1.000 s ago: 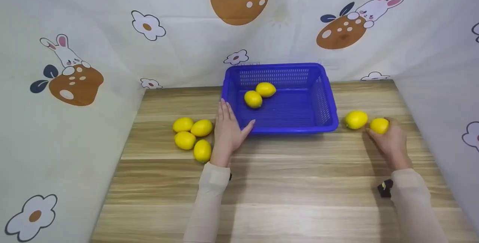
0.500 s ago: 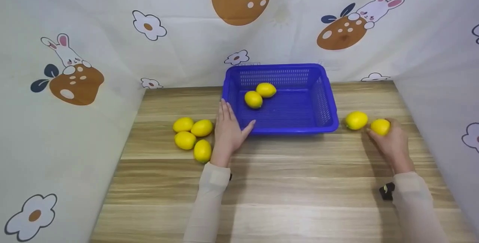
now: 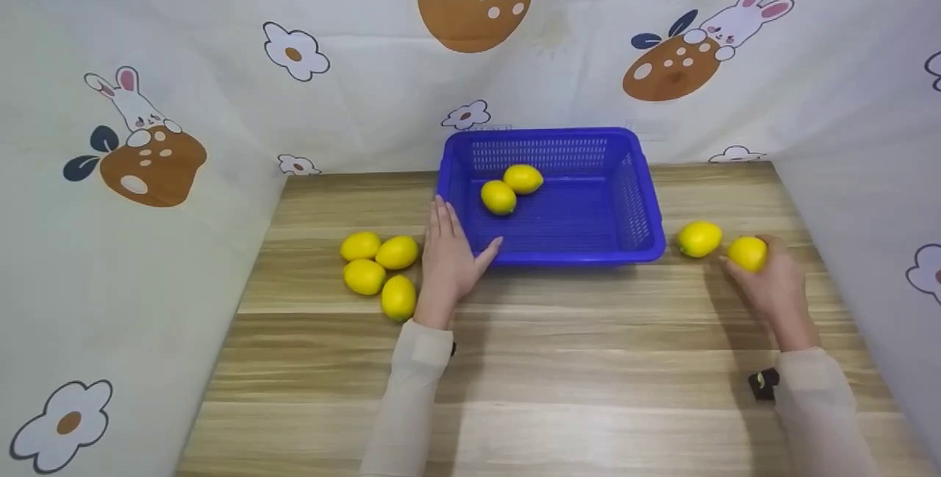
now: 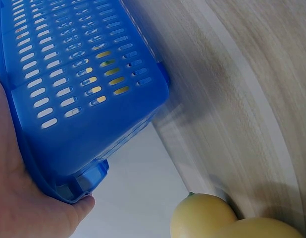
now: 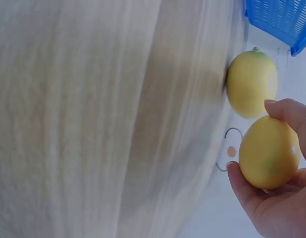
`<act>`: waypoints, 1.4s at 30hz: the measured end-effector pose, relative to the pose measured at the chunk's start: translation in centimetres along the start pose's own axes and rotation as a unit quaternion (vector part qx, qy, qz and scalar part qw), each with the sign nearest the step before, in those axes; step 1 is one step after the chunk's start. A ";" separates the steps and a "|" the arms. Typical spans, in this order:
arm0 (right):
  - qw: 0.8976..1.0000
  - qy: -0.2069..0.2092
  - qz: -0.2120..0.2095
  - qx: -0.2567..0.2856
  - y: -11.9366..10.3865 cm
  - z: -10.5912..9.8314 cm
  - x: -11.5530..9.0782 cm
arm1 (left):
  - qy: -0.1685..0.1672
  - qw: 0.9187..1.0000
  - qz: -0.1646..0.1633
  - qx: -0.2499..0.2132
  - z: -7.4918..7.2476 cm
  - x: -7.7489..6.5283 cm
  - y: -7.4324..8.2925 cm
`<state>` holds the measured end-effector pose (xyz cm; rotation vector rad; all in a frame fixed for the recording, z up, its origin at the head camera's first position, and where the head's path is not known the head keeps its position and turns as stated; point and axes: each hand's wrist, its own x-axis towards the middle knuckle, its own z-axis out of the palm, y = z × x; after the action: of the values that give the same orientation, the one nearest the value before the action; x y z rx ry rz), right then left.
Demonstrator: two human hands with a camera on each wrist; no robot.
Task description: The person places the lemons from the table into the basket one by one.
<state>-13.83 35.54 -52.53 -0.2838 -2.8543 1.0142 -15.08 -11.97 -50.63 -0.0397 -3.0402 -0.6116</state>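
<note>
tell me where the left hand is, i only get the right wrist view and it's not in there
Observer: The left hand is at the near left corner of the blue basket, fingers along its left side.
Operator: ok and is anything inside it, i just see a bit of the outside
Observer: Yes, a pair of lemons lies in its left half.
Operator: any more fruit over on the left
Observer: A cluster of four lemons sits on the table, left of the basket.
</note>
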 end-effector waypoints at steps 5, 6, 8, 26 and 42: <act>1.000 -0.008 -0.009 0.002 -0.7 -0.3 -0.3 | -0.003 1.000 -0.002 -0.004 0.0 -0.1 0.1; 1.000 -0.008 -0.010 0.002 -0.8 -0.3 -0.3 | -0.003 1.000 -0.002 -0.004 0.0 -0.1 0.1; 1.000 -0.009 -0.013 0.003 -1.1 -0.3 -0.4 | -0.003 1.000 -0.002 -0.002 0.0 -0.1 0.1; 0.998 0.002 -0.062 -0.016 -3.0 -0.7 -0.9 | -0.007 1.000 0.001 0.012 0.0 0.0 0.1; 0.997 -0.030 -0.067 -0.018 -4.4 -1.1 -1.3 | -0.001 1.000 0.001 0.010 0.0 0.0 0.1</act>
<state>-13.05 32.57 -48.94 -0.0633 -2.9006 0.9637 -15.07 -11.91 -50.56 -0.0427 -3.0470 -0.5824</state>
